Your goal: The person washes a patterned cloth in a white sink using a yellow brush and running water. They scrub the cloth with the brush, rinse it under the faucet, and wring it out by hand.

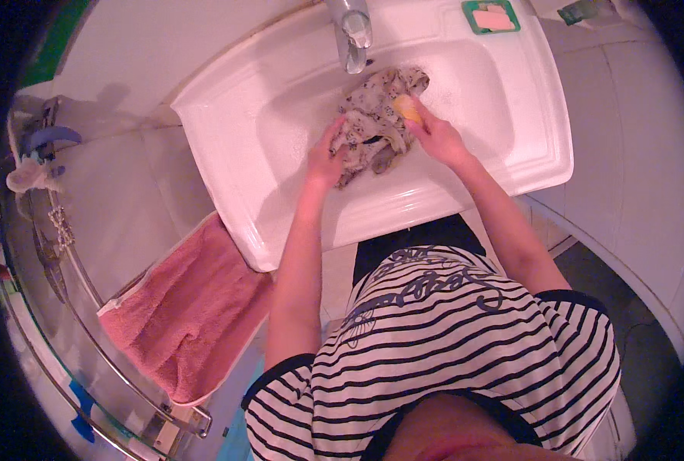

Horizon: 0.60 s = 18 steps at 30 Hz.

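A wet, crumpled patterned cloth [370,112] lies in the basin of a white washbasin [474,86]. My left hand [325,160] grips the cloth along its left side, with some fingertips hidden by its folds. In my right hand [438,137] is a yellow bar of soap [406,108], held against the upper right part of the cloth. Straight above the cloth is the spout of a metal faucet [356,31].
A green soap dish [491,17] holding pale pink pieces of soap sits on the basin's back right corner. At left, a pink towel [198,311] hangs from a metal rail [128,377]. The basin's front rim [376,225] runs below my forearms.
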Tool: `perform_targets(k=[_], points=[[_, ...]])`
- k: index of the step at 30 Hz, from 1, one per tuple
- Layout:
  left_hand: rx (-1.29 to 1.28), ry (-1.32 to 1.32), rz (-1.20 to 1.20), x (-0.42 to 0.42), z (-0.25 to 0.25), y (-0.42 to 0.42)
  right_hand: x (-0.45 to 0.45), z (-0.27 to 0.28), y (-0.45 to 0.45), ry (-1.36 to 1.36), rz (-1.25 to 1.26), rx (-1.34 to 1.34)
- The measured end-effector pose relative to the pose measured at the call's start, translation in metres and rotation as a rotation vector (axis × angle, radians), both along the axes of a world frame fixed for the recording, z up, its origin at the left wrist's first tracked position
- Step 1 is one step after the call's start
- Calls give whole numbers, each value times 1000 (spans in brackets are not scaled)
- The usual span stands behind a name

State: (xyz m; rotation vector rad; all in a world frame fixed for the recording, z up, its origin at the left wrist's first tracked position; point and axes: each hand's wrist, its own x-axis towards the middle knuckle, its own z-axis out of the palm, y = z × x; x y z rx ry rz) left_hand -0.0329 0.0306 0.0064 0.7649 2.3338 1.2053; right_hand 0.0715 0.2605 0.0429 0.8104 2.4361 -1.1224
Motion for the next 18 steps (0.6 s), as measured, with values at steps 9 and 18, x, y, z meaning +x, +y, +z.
perform_targets(k=[9, 18], points=[[-386, -644, 300, 7, -22, -20, -24, -26, -78, 103, 383, 27], [-18, -935, 503, 22, 0, -5, -30, -27, -87, 403, 207, 14]])
